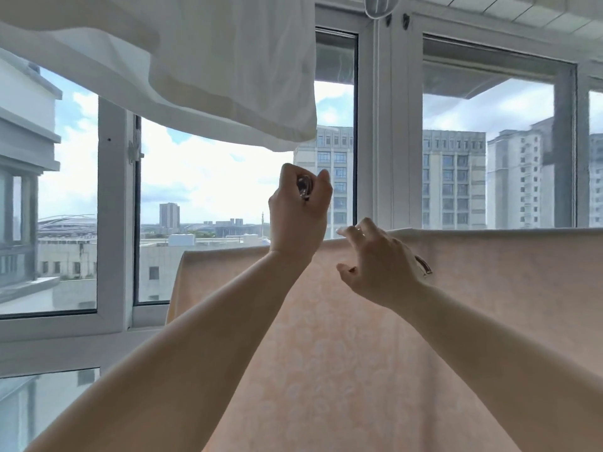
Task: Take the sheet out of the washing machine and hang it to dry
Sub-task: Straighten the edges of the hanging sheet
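A peach patterned sheet (456,321) hangs over a rail, and its top edge runs across the right half of the view. My left hand (298,216) is raised above the sheet's left part, with its fingers closed on a small shiny clip (305,187). My right hand (381,265) is at the sheet's top edge with its fingers spread and its fingertips close to the fold. A brownish clip-like piece (424,265) shows from behind that hand on the sheet; I cannot tell whether it is held.
A white cloth (212,66) hangs from above at the upper left, its lower corner just above my left hand. White-framed windows (375,125) stand right behind the sheet, with high-rise buildings outside. A round white fitting (380,4) hangs at the ceiling.
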